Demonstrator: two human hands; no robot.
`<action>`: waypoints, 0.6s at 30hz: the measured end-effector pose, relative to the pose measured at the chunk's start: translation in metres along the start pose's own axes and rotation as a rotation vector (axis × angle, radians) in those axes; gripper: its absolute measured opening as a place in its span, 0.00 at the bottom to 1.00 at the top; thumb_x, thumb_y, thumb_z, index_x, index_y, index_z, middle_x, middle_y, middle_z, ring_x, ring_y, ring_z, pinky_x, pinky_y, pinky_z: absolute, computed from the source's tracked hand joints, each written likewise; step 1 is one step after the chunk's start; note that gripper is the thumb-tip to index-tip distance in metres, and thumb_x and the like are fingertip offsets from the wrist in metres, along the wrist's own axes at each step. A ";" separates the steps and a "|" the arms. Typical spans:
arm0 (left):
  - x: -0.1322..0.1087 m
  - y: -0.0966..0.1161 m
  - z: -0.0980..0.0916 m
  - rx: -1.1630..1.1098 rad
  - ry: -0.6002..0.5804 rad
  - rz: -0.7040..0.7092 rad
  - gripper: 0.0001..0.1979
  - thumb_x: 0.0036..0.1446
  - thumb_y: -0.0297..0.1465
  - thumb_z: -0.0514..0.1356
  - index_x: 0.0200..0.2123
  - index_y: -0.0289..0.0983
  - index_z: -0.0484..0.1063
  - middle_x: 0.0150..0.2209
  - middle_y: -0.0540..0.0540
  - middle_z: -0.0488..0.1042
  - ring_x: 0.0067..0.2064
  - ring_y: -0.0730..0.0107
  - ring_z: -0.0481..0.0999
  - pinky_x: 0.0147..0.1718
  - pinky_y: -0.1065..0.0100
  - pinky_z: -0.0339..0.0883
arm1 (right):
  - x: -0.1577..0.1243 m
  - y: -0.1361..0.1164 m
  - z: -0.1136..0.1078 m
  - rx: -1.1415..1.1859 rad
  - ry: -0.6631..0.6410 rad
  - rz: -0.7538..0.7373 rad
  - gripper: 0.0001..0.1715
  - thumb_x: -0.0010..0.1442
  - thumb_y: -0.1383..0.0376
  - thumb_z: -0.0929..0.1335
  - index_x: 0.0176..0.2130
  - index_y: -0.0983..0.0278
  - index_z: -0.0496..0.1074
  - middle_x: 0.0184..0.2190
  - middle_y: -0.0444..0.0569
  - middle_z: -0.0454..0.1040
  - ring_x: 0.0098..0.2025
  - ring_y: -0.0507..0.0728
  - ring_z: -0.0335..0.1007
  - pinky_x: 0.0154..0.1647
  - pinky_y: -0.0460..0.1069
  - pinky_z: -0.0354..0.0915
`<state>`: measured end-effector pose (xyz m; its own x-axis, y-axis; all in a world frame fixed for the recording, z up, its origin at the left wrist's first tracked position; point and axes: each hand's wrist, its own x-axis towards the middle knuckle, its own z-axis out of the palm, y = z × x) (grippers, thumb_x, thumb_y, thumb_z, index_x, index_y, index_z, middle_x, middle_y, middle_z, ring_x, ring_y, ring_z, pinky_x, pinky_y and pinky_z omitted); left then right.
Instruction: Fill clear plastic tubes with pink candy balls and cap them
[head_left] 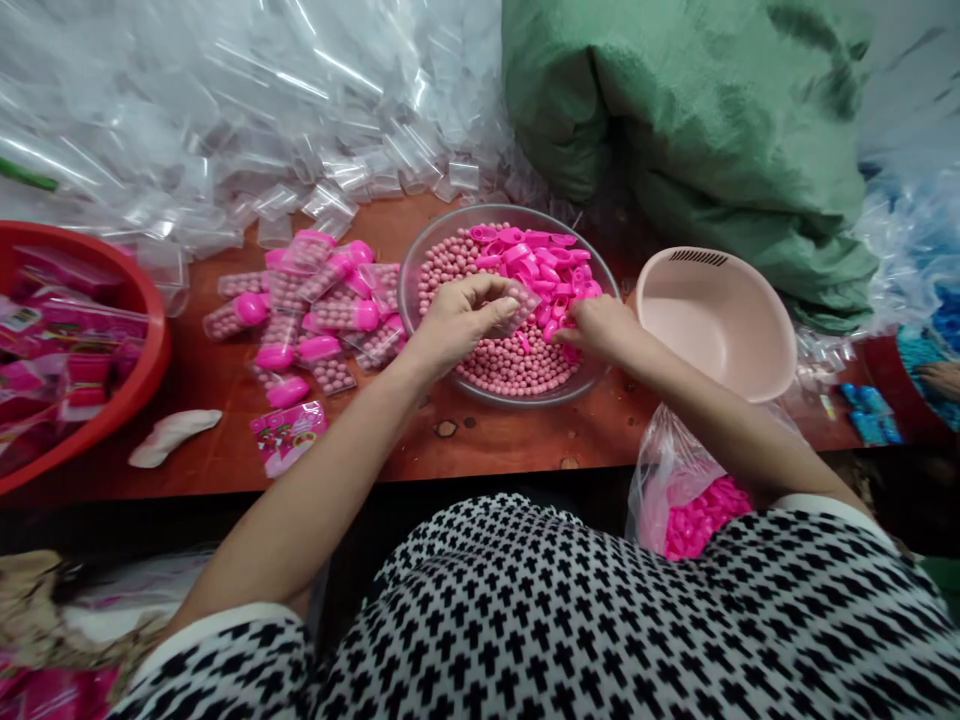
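Observation:
A grey basin (409, 290) holds small round pink beads (517, 372) and, on top of them, a heap of bright pink plastic caps (536, 258). Over its middle, my left hand (469, 315) pinches a clear plastic container filled with pink beads (523, 305). My right hand (600, 328) reaches in at the basin's right side, fingers closed on a pink cap among the others; its fingertips are partly hidden. Left of the basin lies a pile of bead-filled clear containers with pink caps (319, 300).
A red tub (156, 345) of pink packets stands far left, near a white curved piece (176, 438) and a printed card (289, 437). Clear empty containers (337, 180) heap behind. A green sack (697, 120), beige bowl (712, 310) and bag of pink pieces (701, 515) are right. Another person's hand (943, 380) shows.

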<state>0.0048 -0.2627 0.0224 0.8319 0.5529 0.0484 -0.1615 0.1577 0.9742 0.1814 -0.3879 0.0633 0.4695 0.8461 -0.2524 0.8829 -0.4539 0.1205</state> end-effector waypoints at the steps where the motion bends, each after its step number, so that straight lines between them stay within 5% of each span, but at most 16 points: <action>1: 0.000 0.000 0.000 0.000 -0.004 -0.001 0.17 0.49 0.39 0.71 0.39 0.33 0.79 0.37 0.44 0.80 0.35 0.68 0.78 0.35 0.66 0.74 | -0.001 -0.005 0.002 -0.022 -0.002 0.018 0.16 0.63 0.58 0.71 0.41 0.69 0.80 0.39 0.65 0.81 0.45 0.70 0.79 0.45 0.61 0.73; 11: -0.002 -0.001 -0.001 0.208 -0.016 0.124 0.13 0.55 0.37 0.66 0.39 0.34 0.81 0.37 0.44 0.81 0.36 0.68 0.77 0.38 0.66 0.73 | 0.005 -0.014 0.004 -0.114 -0.022 0.112 0.23 0.68 0.58 0.66 0.55 0.69 0.72 0.48 0.67 0.80 0.51 0.71 0.78 0.47 0.61 0.72; 18: -0.003 -0.004 -0.002 0.236 0.003 0.145 0.15 0.55 0.38 0.65 0.41 0.34 0.81 0.40 0.43 0.82 0.36 0.67 0.78 0.40 0.63 0.74 | 0.002 -0.011 0.007 -0.099 -0.004 0.110 0.19 0.67 0.58 0.66 0.51 0.65 0.77 0.51 0.64 0.78 0.53 0.71 0.77 0.49 0.60 0.72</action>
<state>0.0017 -0.2635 0.0178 0.8074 0.5584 0.1906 -0.1502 -0.1179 0.9816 0.1726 -0.3827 0.0547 0.5632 0.7918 -0.2363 0.8233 -0.5135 0.2417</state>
